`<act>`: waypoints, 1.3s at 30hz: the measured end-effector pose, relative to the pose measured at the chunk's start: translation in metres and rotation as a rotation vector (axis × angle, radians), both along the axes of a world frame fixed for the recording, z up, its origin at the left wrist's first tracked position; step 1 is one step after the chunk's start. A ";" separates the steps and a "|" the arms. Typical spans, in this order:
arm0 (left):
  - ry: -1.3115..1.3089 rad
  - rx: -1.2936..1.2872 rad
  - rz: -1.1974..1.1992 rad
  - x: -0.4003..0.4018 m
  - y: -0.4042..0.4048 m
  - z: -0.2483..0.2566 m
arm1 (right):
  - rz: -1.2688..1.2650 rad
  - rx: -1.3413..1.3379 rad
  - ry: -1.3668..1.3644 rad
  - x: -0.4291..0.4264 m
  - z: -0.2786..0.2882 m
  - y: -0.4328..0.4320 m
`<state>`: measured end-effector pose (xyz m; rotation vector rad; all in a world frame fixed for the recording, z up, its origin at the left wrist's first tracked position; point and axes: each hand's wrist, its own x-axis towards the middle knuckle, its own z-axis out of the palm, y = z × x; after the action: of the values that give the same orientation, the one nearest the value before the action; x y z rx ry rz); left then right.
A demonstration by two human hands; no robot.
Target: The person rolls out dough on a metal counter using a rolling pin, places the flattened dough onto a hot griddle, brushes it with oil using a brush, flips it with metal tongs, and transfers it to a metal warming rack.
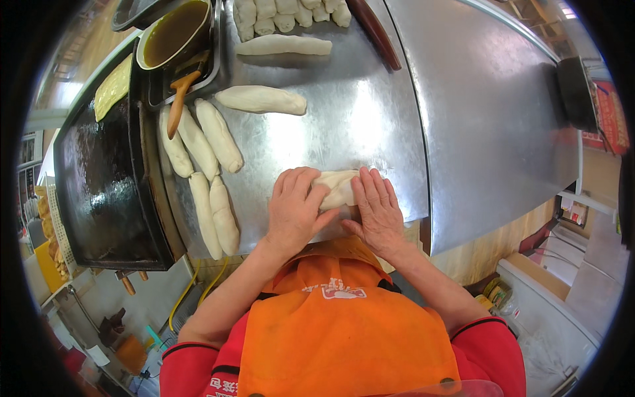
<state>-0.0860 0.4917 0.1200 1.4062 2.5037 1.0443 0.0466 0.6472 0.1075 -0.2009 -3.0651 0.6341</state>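
Observation:
Near the front edge of the metal work table (pixel 327 134), a folded piece of dough (pixel 337 187) lies between my hands. My left hand (pixel 296 203) curls its fingers over the dough's left end. Flat, with fingers together, my right hand (pixel 375 206) rests against its right end. To the left lie several rolled dough pieces (pixel 219 134). Farther back are a thick dough roll (pixel 262 100) and a longer dough strip (pixel 284 45). Rows of small dough rolls (pixel 285 17) sit at the table's far side. The dough's underside is hidden.
A dark oiled griddle (pixel 106 198) at left holds a flat dough sheet (pixel 114 88). Beside it, a wooden-handled brush (pixel 181 99) leans on a tray (pixel 217 74) with a bowl of brown liquid (pixel 174 32). A dark red rolling pin (pixel 374 32) lies behind. A dark container (pixel 578 94) stands far right.

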 end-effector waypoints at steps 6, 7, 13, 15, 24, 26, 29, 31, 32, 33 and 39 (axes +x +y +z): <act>-0.062 0.012 0.002 0.003 0.008 0.002 | 0.046 0.014 -0.012 0.002 -0.001 0.009; -0.099 0.016 0.010 0.003 0.010 0.009 | 0.057 0.004 -0.026 0.003 -0.003 0.012; -0.215 -0.059 0.212 0.002 0.002 -0.004 | 0.059 -0.019 -0.043 0.009 -0.008 0.017; -0.187 -0.062 0.218 0.004 0.000 -0.001 | 0.032 -0.018 -0.038 0.008 -0.008 0.013; 0.004 -0.293 -0.293 0.018 0.008 -0.011 | 0.009 -0.002 -0.014 0.014 -0.014 0.015; -0.023 -0.274 -0.323 0.011 0.011 -0.010 | 0.006 -0.022 -0.004 0.018 -0.018 0.019; -0.062 -0.257 -0.393 -0.001 0.013 -0.007 | 0.023 -0.076 -0.007 0.019 -0.016 0.026; -0.112 -0.239 -0.363 -0.001 0.009 -0.007 | 0.025 -0.182 0.000 0.012 -0.007 0.030; -0.136 -0.227 -0.340 0.004 0.005 -0.011 | 0.012 -0.267 0.000 0.018 0.001 0.035; -0.217 -0.153 -0.317 0.007 0.001 -0.015 | 0.035 -0.371 0.027 0.009 0.007 0.033; -0.049 -0.129 -0.348 0.016 0.001 -0.035 | -0.108 0.001 0.061 -0.069 -0.012 0.018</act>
<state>-0.0705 0.4927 0.0852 1.6720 2.1413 0.8235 -0.0223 0.6657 0.0960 -0.3379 -2.9723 0.6204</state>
